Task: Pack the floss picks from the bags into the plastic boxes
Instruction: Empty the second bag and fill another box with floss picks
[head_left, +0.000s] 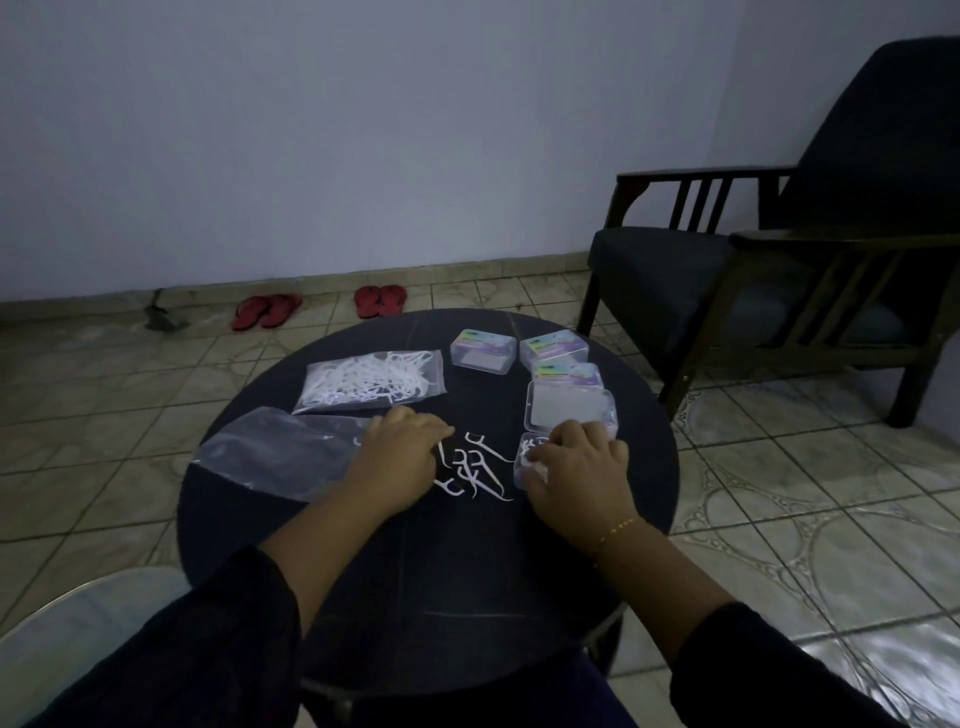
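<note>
Several loose white floss picks (475, 467) lie on the dark round table (415, 571) between my hands. My left hand (400, 452) rests palm down at their left edge, its fingers curled over a pick (442, 452). My right hand (576, 467) covers an open clear plastic box (524, 457) with picks inside; what its fingers hold is hidden. The box's lid (569, 408) stands open behind it. A full bag of picks (371, 382) lies at the back left. A nearly empty clear bag (275, 452) lies under my left wrist.
Three shut plastic boxes (483, 351) (553, 348) (569, 374) with coloured labels stand at the table's back right. A dark wooden armchair (779, 275) stands to the right. Two pairs of red sandals (379, 301) lie on the tiled floor by the wall.
</note>
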